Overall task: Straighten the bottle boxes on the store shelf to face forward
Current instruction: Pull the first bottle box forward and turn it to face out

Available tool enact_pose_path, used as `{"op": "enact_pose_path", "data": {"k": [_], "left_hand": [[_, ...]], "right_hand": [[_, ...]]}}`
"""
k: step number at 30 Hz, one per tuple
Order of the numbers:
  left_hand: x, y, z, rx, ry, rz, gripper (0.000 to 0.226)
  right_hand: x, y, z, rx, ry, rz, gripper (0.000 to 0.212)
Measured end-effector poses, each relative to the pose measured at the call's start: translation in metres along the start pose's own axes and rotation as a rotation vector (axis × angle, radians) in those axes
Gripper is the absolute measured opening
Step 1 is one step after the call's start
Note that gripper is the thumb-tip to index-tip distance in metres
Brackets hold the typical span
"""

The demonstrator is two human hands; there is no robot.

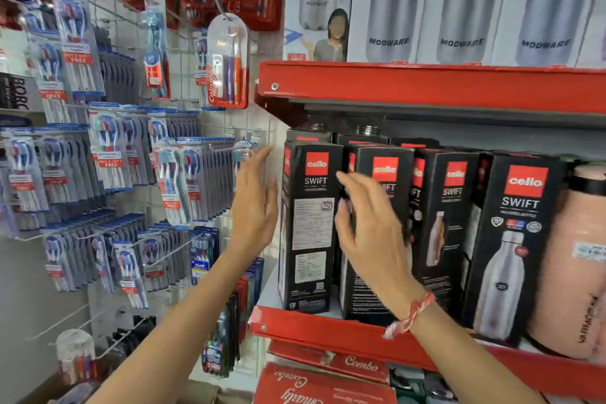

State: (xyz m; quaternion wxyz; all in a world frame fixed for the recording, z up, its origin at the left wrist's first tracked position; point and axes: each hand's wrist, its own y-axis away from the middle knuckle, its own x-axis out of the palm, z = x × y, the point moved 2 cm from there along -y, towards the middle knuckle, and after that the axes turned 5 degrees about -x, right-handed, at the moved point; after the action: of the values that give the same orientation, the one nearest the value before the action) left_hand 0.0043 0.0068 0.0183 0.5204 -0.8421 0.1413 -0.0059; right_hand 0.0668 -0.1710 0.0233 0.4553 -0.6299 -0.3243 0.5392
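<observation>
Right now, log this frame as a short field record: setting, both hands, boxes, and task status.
setting: red store shelf beside hanging toothbrush packs
left hand: open, palm toward the left side of the leftmost black box, contact unclear
right hand: open, fingers spread in front of the second box, red wrist thread
boxes: front row of black Cello Swift boxes, leftmost showing its text panel, rightmost box showing its bottle picture
also on shelf: pink bottle at far right
status: neither hand gripping a box
</observation>
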Motion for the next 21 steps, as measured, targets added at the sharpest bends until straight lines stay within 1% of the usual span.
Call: {"op": "enact_pose_path", "data": {"k": [1, 2, 3, 4, 5, 7, 8, 9, 11, 13, 15, 18, 21], "left_hand": [[0.002, 0.002, 0.012, -0.092, 0.076, 0.017, 0.044], [0.004, 0.004, 0.02, -0.182, 0.128, 0.067, 0.047], [0.009, 0.008, 0.032, -0.269, 0.158, 0.13, 0.051], [0.014, 0.014, 0.04, -0.37, 0.177, 0.218, 0.053], [0.019, 0.018, 0.048, -0.456, 0.207, 0.315, 0.053], [0.024, 0.025, 0.059, -0.619, 0.288, 0.503, 0.04], [0.026, 0.029, 0.058, -0.656, 0.334, 0.6, 0.029], [0.029, 0.032, 0.061, -0.681, 0.381, 0.679, 0.024], [0.032, 0.035, 0.067, -0.738, 0.472, 0.759, 0.021], [0.03, 0.035, 0.07, -0.732, 0.538, 0.738, 0.023], [0.026, 0.034, 0.074, -0.653, 0.545, 0.707, 0.035], [0.017, 0.034, 0.074, -0.494, 0.499, 0.65, 0.057], [0.01, 0.037, 0.065, -0.382, 0.458, 0.601, 0.077]], "right_hand": [[0.014, 0.006, 0.005, 0.064, -0.043, 0.046, 0.043], [0.025, 0.01, 0.012, 0.112, -0.034, 0.094, 0.049], [0.039, 0.017, 0.018, 0.151, -0.014, 0.141, 0.057], [0.054, 0.027, 0.024, 0.233, -0.023, 0.229, 0.066], [0.068, 0.034, 0.029, 0.279, -0.026, 0.28, 0.074], [0.087, 0.044, 0.036, 0.357, 0.002, 0.361, 0.089], [0.093, 0.045, 0.039, 0.4, 0.036, 0.395, 0.094], [0.101, 0.048, 0.041, 0.448, 0.06, 0.427, 0.096], [0.112, 0.046, 0.043, 0.496, 0.076, 0.439, 0.097], [0.116, 0.038, 0.038, 0.498, 0.03, 0.364, 0.097], [0.112, 0.031, 0.029, 0.477, -0.045, 0.323, 0.099], [0.097, 0.023, 0.013, 0.377, -0.168, 0.296, 0.103], [0.085, 0.021, 0.004, 0.366, -0.301, 0.278, 0.109]]}}
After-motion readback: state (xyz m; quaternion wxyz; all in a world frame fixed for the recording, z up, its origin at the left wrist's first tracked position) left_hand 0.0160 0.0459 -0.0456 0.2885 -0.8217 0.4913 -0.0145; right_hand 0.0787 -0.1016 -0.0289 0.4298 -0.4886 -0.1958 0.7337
